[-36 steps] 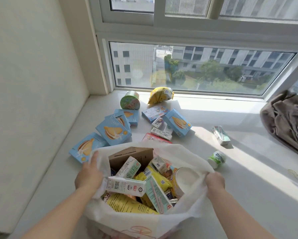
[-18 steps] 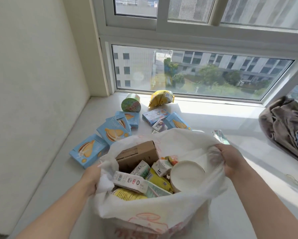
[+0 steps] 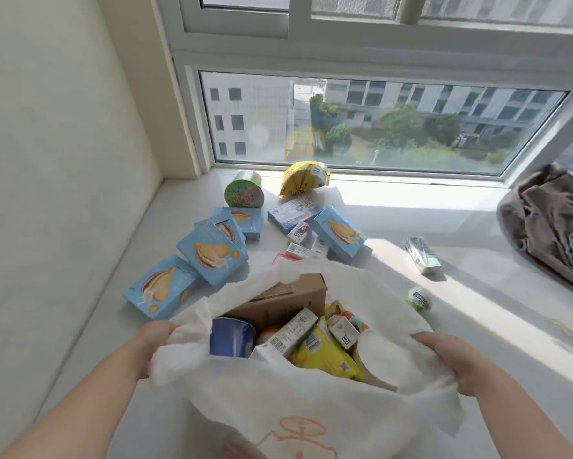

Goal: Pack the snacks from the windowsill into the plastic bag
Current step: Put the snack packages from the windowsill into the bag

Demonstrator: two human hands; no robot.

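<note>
Both hands, left hand [image 3: 151, 347] and right hand [image 3: 457, 362], clutch the plastic bag's [image 3: 311, 412] rim, fingers closed.

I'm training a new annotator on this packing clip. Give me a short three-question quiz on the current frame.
1. True or false: both hands grip the plastic bag's rim.
2. Which lies nearest the window? A) yellow snack bag B) brown carton C) small green cup
3. Fill in: the pile of clothes lies to the person's ____.

Key: 1 true: left hand, right hand. 2 A. 3 right.
</note>
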